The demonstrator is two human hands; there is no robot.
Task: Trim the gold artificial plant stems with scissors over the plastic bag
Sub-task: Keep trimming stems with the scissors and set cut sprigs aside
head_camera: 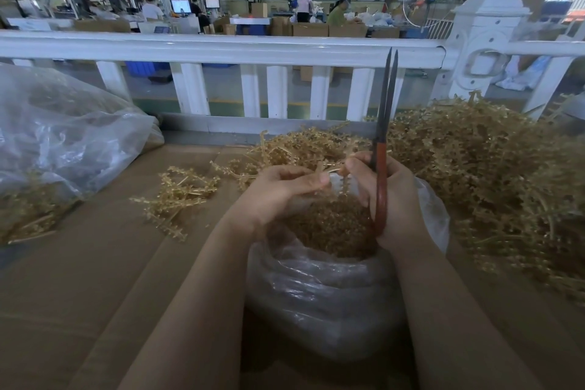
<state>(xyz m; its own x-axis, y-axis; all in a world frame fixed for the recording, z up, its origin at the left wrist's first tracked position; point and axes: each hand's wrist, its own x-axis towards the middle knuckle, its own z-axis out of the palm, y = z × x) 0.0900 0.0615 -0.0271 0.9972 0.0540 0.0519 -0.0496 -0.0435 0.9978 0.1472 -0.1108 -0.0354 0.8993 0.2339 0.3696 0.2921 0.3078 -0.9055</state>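
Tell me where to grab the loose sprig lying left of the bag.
Pinch the loose sprig with the left hand at its bare straw-like stalks near the middle, coming from above and the bag side. It lies flat on the cardboard, apart from the piles; the beaded tips look flimsy and would likely bend.

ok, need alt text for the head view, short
Seen from above, a person's left hand and right hand pinch a gold stem over an open plastic bag of gold trimmings; the right hand also holds red-handled scissors, blades pointing up. Gold stems are heaped at right, a few lie loose at left, and a white railing stands behind.
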